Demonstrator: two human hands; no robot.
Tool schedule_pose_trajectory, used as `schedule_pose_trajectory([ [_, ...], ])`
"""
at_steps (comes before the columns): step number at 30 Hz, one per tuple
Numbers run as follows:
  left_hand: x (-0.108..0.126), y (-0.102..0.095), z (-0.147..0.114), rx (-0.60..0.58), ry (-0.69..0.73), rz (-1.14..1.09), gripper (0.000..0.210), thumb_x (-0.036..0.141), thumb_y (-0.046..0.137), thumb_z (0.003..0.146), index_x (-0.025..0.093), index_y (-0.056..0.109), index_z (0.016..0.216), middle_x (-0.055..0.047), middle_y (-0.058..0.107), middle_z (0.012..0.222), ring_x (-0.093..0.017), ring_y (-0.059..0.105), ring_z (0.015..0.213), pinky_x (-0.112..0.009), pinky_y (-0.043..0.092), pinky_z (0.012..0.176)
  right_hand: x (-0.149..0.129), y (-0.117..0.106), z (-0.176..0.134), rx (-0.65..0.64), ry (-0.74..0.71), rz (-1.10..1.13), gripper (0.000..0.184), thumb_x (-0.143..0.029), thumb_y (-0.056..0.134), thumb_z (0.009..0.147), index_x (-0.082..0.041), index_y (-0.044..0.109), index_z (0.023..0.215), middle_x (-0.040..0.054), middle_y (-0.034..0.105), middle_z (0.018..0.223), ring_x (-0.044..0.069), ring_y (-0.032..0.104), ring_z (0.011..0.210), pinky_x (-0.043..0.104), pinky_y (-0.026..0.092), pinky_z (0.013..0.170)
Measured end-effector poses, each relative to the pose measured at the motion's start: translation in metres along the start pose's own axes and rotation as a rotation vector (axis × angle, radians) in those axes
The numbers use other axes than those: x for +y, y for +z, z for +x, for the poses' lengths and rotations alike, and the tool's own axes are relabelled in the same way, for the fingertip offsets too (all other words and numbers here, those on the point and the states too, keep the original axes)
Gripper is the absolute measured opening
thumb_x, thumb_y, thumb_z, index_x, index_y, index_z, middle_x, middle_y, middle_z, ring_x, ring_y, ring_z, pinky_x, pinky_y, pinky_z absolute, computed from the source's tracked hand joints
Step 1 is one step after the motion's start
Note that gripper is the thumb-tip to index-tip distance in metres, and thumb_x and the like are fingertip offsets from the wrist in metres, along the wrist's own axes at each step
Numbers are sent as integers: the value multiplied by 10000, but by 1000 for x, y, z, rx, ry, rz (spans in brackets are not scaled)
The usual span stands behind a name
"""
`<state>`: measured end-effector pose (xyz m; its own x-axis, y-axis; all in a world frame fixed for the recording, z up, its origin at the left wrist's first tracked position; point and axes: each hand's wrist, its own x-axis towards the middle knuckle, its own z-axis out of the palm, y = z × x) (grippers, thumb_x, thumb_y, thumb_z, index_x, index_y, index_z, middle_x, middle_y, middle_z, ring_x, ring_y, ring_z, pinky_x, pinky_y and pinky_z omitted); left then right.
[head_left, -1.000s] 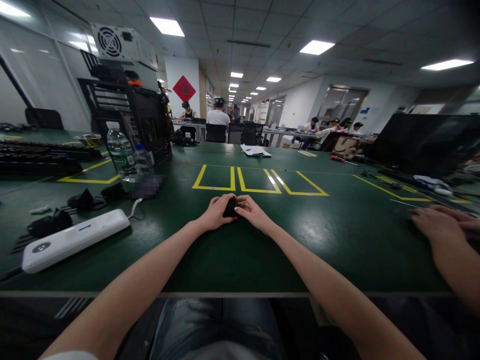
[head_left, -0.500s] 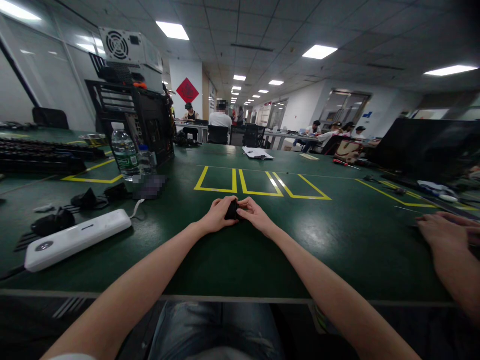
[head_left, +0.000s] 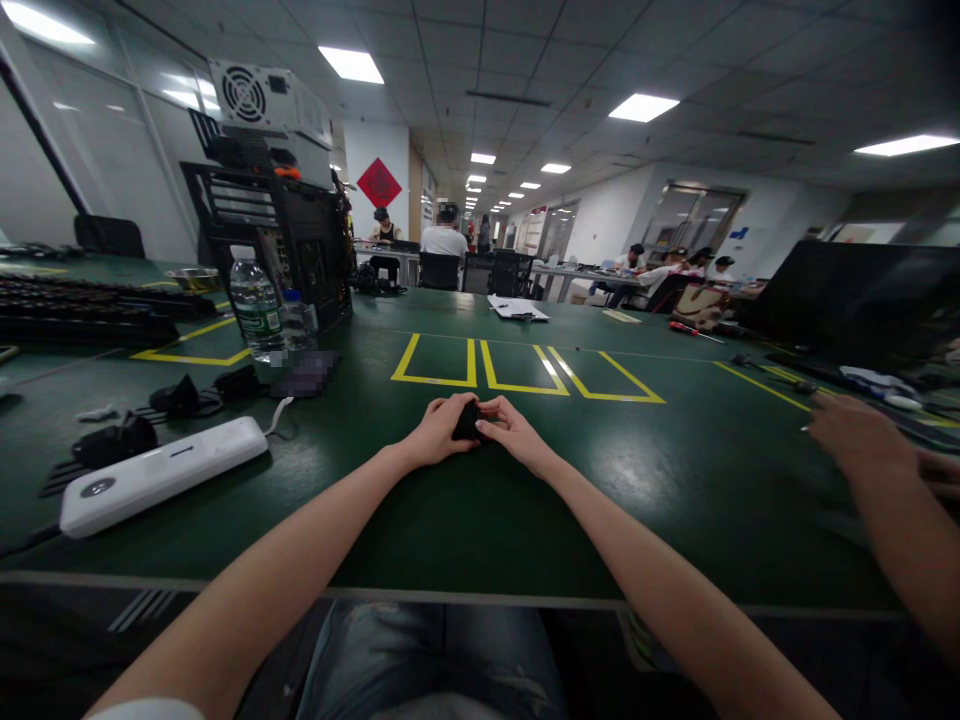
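Observation:
A small black object (head_left: 466, 421) is held between my two hands, low over the green table (head_left: 487, 540); its kind cannot be made out. My left hand (head_left: 439, 425) wraps round it from the left, fingers over its top and thumb beneath. From the right, my right hand (head_left: 506, 425) grips its other side, thumb and fingertips closed against it. The fingers cover much of the object. Just beyond the hands, yellow tape (head_left: 525, 387) marks several open-sided boxes on the tabletop.
To my left lie a white power strip (head_left: 169, 475) and black adapters (head_left: 116, 440). Behind them stand a water bottle (head_left: 256, 305) and an open computer case (head_left: 300, 240). A clipboard (head_left: 517, 308) lies farther back. At right are a co-worker's hand (head_left: 859, 435) and a dark monitor (head_left: 840, 310).
My hands keep nearly the same grip and place on the black object. The co-worker's hand at right has moved up and slightly left. The whole view has shifted a little.

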<state>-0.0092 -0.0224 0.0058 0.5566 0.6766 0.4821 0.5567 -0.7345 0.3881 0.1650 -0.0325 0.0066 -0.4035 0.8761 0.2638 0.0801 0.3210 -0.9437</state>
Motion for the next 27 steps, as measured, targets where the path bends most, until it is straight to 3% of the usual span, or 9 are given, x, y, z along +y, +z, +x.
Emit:
schedule_pose_trajectory([
  [6, -2, 2, 1, 13, 14, 5, 602, 310, 609, 665, 221, 295, 1171, -61, 452, 1135, -222, 429, 1070, -410, 243, 959, 1, 2, 2, 42, 5, -3, 242, -375, 542, 716, -214, 472, 883, 7, 516, 912, 120, 528, 777, 308, 458, 712],
  [13, -6, 7, 2, 28, 5, 22, 620, 291, 627, 643, 222, 294, 1162, -61, 450, 1148, -224, 422, 1081, -414, 232, 963, 0, 3, 4, 43, 65, -24, 286, -331, 539, 725, -201, 469, 970, 32, 508, 963, 133, 533, 799, 328, 445, 740],
  [20, -4, 3, 1, 17, 18, 13, 598, 305, 610, 664, 224, 293, 1164, -57, 450, 1143, -218, 426, 1074, -406, 240, 961, 0, 1, 1, -24, -15, 30, 294, -307, 589, 688, -224, 456, 936, 7, 505, 943, 134, 537, 831, 330, 444, 775],
  [27, -4, 4, 1, 16, 12, 10, 611, 320, 611, 663, 224, 287, 1172, -60, 453, 1138, -220, 431, 1068, -414, 231, 966, 0, 3, 3, 30, -12, 2, 222, -344, 540, 724, -213, 466, 887, 6, 508, 924, 127, 532, 822, 327, 461, 756],
])
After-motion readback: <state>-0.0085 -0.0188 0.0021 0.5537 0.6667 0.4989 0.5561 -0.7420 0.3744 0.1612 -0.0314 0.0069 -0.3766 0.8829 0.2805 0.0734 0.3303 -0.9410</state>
